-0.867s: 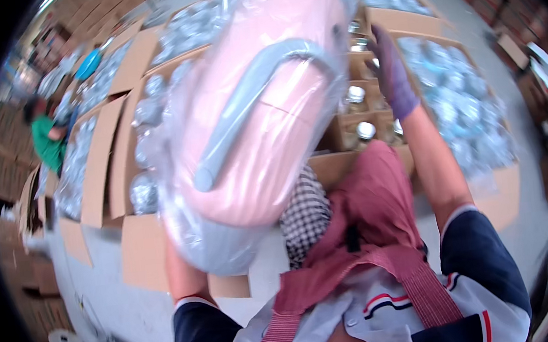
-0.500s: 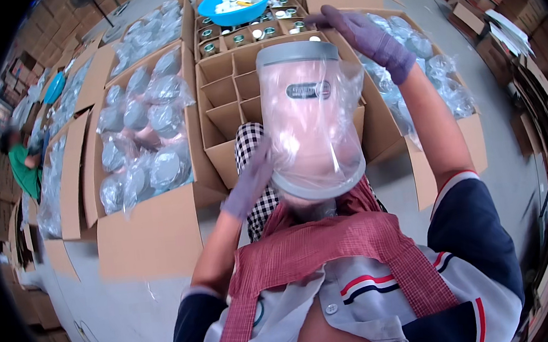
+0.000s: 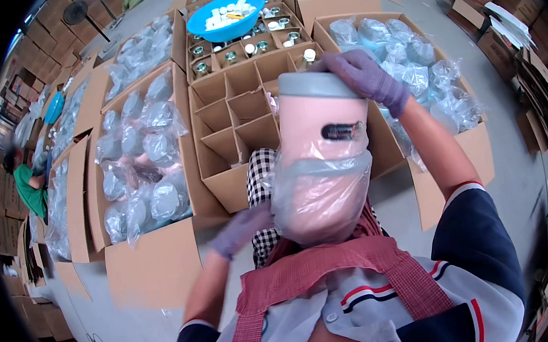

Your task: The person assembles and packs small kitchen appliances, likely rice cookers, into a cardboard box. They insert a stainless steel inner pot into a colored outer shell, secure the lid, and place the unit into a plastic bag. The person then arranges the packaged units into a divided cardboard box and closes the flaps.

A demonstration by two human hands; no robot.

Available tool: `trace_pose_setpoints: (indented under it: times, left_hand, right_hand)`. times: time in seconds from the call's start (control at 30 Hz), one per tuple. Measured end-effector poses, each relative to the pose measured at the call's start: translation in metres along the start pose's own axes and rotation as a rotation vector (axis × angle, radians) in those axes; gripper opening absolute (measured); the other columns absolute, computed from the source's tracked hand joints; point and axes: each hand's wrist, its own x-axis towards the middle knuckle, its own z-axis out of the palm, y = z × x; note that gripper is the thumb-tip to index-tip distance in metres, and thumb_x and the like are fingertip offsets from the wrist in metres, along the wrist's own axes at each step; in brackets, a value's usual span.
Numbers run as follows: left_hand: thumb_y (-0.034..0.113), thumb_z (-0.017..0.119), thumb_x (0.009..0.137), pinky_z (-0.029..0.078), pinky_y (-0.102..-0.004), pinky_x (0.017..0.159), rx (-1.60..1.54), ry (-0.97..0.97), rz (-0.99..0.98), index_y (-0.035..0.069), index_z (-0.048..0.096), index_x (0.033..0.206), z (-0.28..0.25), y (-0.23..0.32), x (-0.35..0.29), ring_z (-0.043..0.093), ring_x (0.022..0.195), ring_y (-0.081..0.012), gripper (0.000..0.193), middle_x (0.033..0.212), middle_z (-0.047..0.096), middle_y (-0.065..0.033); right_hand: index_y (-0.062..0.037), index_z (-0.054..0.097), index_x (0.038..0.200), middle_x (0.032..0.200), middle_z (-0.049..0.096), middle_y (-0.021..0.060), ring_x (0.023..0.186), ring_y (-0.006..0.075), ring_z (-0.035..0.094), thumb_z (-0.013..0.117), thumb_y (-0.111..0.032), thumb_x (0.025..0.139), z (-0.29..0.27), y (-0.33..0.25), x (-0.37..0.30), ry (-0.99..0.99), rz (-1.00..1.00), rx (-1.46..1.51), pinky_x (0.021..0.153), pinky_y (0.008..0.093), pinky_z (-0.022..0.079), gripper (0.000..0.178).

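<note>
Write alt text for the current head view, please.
A gloved right hand is at the gray top of a pink container partly wrapped in clear plastic; the gloved left hand, blurred, is near its lower end. Beyond are divided cartons and a blue basin of small white pieces, with boxes of plastic-wrapped things on both sides.

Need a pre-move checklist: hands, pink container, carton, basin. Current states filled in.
1. Right hand at the container's grey lid: ok.
2. Left hand gripping the container: cannot tell; blurred, near its lower left side.
3. Clear bag around the lower body: ok.
4. Carton open, dividers standing: ok.
5. Blue basin apart from the container: ok.
6. Container's base supported: cannot tell.
</note>
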Motion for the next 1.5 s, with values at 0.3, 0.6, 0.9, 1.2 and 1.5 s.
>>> trace_pose_setpoints:
  times: [0.3, 0.6, 0.9, 1.2, 1.5]
  left_hand:
    - [0.019, 0.043, 0.095, 0.039, -0.0354, 0.104, 0.417, 0.416, 0.86, 0.0, 0.063, 0.117, -0.044, 0.178, 0.083, 0.056, 0.117, -0.0246, 0.035, 0.116, 0.063, -0.013]
    - [0.02, 0.044, 0.095, 0.038, -0.0391, 0.105, 0.785, 0.303, 0.981, -0.001, 0.056, 0.125, -0.05, 0.188, 0.14, 0.057, 0.117, -0.0267, 0.039, 0.121, 0.062, -0.0139]
    - [0.018, 0.051, 0.092, 0.042, -0.0365, 0.101, 0.406, 0.247, 1.171, -0.001, 0.055, 0.123, -0.052, 0.226, 0.152, 0.055, 0.116, -0.0294, 0.036, 0.121, 0.058, -0.0178]
    - [0.023, 0.056, 0.093, 0.038, -0.0386, 0.104, 0.32, 0.452, 1.585, 0.001, 0.045, 0.134, -0.072, 0.208, 0.23, 0.049, 0.122, -0.0294, 0.047, 0.124, 0.056, -0.0142]
    - [0.039, 0.053, 0.092, 0.045, -0.0398, 0.097, 0.563, 0.454, 0.463, 0.007, 0.055, 0.124, -0.144, 0.111, 0.382, 0.058, 0.109, -0.0342, 0.045, 0.112, 0.061, -0.0209]
  right_hand:
    - [-0.0019, 0.066, 0.078, 0.081, 0.068, 0.0128, 0.077, 0.0303, 0.066, 0.044, -0.03, 0.099, 0.042, -0.001, 0.022, 0.1, -0.158, 0.48, 0.083, 0.0409, 0.051, 0.041]
    - [0.0008, 0.061, 0.114, 0.117, 0.061, 0.0132, 0.115, 0.0224, 0.055, 0.032, -0.047, 0.101, 0.055, 0.098, 0.022, 0.125, 0.106, 0.626, 0.101, 0.0359, 0.041, 0.057]
    - [0.0032, 0.052, 0.13, 0.121, 0.063, 0.0152, 0.114, 0.0287, 0.059, 0.043, -0.048, 0.097, 0.026, 0.102, 0.02, 0.215, 0.205, 0.442, 0.103, 0.0361, 0.041, 0.062]
    - [0.0065, 0.053, 0.123, 0.131, 0.053, 0.0233, 0.112, 0.0318, 0.058, 0.024, -0.057, 0.099, 0.001, 0.073, 0.011, 0.523, 0.089, 0.852, 0.101, 0.0463, 0.043, 0.073]
    - [-0.0006, 0.056, 0.121, 0.117, 0.06, 0.015, 0.106, 0.0276, 0.06, 0.075, -0.014, 0.077, 0.064, 0.233, 0.044, 0.7, 0.195, 0.198, 0.092, 0.0348, 0.047, 0.05]
